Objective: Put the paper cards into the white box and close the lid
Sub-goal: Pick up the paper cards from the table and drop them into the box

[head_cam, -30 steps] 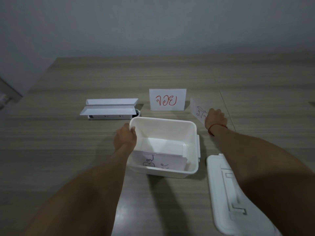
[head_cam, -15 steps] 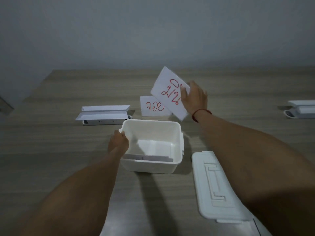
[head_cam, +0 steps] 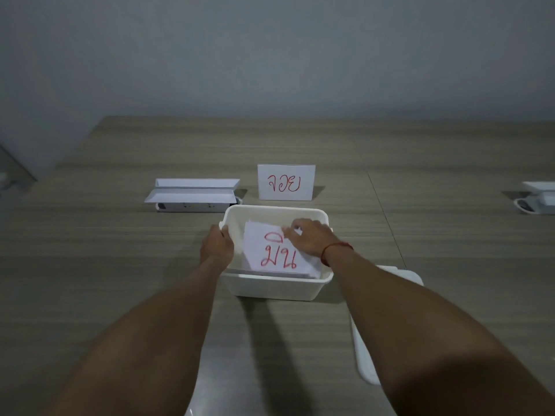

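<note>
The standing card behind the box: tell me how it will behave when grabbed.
The standing card is probably light and thin, so it may flex if pinched at one edge. It stands upright on the table, so a nudge would likely tip it. It should not roll.

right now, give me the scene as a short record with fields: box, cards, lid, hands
box: white box open on the table
card in box: card with red writing lying on others inside
card outside: standing card behind the box
lid: lid off, right of box, partly hidden by the arm
left hand: left hand grips the box's left rim
right hand: right hand, fingers on the top card
</note>
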A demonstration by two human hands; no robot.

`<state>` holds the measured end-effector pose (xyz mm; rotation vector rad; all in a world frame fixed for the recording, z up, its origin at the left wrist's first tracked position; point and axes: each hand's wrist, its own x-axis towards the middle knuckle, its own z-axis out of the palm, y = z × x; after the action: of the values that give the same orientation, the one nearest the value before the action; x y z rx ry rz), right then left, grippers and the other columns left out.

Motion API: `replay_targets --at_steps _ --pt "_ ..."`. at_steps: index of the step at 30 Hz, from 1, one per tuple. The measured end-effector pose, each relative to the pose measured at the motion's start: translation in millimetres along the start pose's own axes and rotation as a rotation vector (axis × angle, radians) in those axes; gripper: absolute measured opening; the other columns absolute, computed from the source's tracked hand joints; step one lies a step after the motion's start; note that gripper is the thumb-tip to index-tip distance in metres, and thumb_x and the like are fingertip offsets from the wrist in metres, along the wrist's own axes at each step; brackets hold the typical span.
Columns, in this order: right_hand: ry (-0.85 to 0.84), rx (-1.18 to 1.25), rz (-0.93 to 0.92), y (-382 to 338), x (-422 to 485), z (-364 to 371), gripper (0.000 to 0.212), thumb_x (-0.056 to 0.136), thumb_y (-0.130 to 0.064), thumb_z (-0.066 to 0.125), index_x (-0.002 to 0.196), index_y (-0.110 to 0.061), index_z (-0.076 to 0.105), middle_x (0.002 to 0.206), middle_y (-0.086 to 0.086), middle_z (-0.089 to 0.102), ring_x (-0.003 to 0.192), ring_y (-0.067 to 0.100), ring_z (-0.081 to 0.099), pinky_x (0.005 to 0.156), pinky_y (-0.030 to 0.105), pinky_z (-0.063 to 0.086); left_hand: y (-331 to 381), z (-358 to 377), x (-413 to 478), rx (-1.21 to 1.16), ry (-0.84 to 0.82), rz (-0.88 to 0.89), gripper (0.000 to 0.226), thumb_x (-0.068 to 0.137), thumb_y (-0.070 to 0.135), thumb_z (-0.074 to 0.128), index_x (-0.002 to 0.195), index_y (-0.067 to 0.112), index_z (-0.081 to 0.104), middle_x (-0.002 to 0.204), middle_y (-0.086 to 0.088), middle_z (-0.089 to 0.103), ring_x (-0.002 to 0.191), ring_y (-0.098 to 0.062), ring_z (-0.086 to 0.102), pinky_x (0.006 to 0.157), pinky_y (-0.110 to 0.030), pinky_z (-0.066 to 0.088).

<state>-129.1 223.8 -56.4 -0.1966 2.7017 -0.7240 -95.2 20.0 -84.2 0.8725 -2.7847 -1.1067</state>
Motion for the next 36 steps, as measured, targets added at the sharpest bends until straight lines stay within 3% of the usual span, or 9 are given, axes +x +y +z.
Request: replay_targets --at_steps 4,7,10,14,19,24,29,33,36 --pt "-0.21 0.067 0.034 -13 4 0 0.065 0.097 -0.051 0.03 0.064 -0.009 0.066 0.078 0.01 0.07 0.078 0.028 0.064 0.091 0.039 0.052 1 -1 1 -0.014 0.002 -0.011 0.043 0.102 0.029 0.031 0.125 -0.003 0.05 0.125 -0.027 0.058 0.114 -0.042 0.055 0.092 -0.042 0.045" --pt "-0.052 0.02 -0.014 -16 23 -12 0.058 0.096 -0.043 0.04 0.074 -0.001 0.072 0.083 0.015 0.075 0.083 0.032 0.07 0.087 0.039 0.055 4 -4 4 0.002 -0.003 -0.046 0.045 0.101 0.031 0.033 0.124 -0.003 0.051 0.126 -0.027 0.058 0.116 -0.042 0.055 0.093 -0.041 0.045" --pt "0.119 -0.025 -0.055 -25 47 -27 0.044 0.093 -0.037 0.048 0.058 -0.013 0.059 0.082 0.011 0.069 0.079 0.03 0.065 0.08 0.034 0.053 4 -6 12 0.036 -0.055 -0.078 0.057 0.095 0.046 0.037 0.125 0.0 0.052 0.128 -0.022 0.06 0.116 -0.039 0.057 0.095 -0.04 0.046" --pt "0.24 -0.075 -0.081 -41 86 -34 0.028 0.092 -0.032 0.051 0.096 -0.009 0.067 0.109 0.013 0.068 0.107 0.031 0.062 0.096 0.04 0.049 8 -6 27 0.071 -0.074 -0.029 0.062 0.092 0.057 0.035 0.121 0.006 0.055 0.124 -0.016 0.063 0.113 -0.035 0.06 0.092 -0.039 0.048" --pt "0.228 -0.279 -0.049 -42 136 -28 0.044 0.093 -0.032 0.052 0.13 -0.011 0.051 0.135 0.014 0.051 0.125 0.032 0.05 0.104 0.041 0.036 6 0 49 0.081 -0.079 0.002 0.05 0.089 0.049 0.042 0.096 0.006 0.066 0.105 -0.018 0.07 0.096 -0.035 0.066 0.082 -0.039 0.053" --pt "0.245 -0.327 -0.031 -35 181 -18 0.052 0.09 -0.023 0.055 0.137 -0.008 0.042 0.143 0.013 0.043 0.131 0.031 0.042 0.107 0.042 0.032 1 8 68 0.117 -0.097 -0.035 0.057 0.087 0.047 0.039 0.097 -0.001 0.067 0.104 -0.022 0.07 0.097 -0.038 0.066 0.083 -0.039 0.053" --pt "0.198 -0.364 0.005 -29 211 -11 0.077 0.086 -0.019 0.061 0.15 -0.009 0.019 0.159 0.013 0.017 0.148 0.027 0.017 0.117 0.047 0.02 -4 14 72 0.139 -0.065 -0.035 0.057 0.088 0.047 0.039 0.093 -0.002 0.067 0.101 -0.023 0.07 0.095 -0.039 0.066 0.081 -0.04 0.053" --pt "0.373 -0.473 -0.011 -28 220 -8 0.063 0.085 -0.013 0.061 0.142 -0.005 0.033 0.14 0.02 0.043 0.13 0.034 0.04 0.11 0.045 0.033 -1 12 69 0.139 -0.061 -0.036 0.059 0.085 0.05 0.038 0.091 -0.001 0.067 0.1 -0.023 0.07 0.094 -0.04 0.066 0.08 -0.042 0.054" --pt "0.346 -0.515 0.006 -32 215 -10 0.043 0.088 -0.016 0.059 0.129 -0.007 0.049 0.131 0.019 0.05 0.122 0.034 0.046 0.104 0.041 0.035 2 9 66 0.137 -0.068 -0.061 0.061 0.083 0.052 0.036 0.093 0.0 0.067 0.102 -0.022 0.07 0.095 -0.039 0.066 0.082 -0.042 0.054"
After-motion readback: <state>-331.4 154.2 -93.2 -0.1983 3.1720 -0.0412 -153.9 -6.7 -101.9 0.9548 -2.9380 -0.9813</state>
